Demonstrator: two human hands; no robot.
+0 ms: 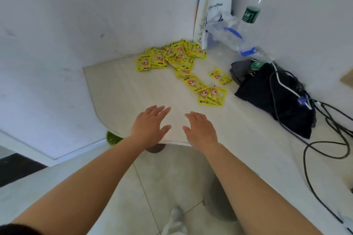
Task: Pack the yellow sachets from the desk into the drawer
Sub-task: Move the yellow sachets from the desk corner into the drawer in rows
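The left hand [150, 126] and the right hand [200, 129] were held flat over the near edge of the desk [129, 89], fingers straight and loosely spread, holding nothing; whether they touched the top could not be told. The yellow sachets [183, 63] lay ahead. The nearest pair [213, 96] sat just beyond the right hand and slightly to its right, so that hand was nearer. A loose trail ran away and leftward to the main heap [172, 56], far ahead. No drawer showed.
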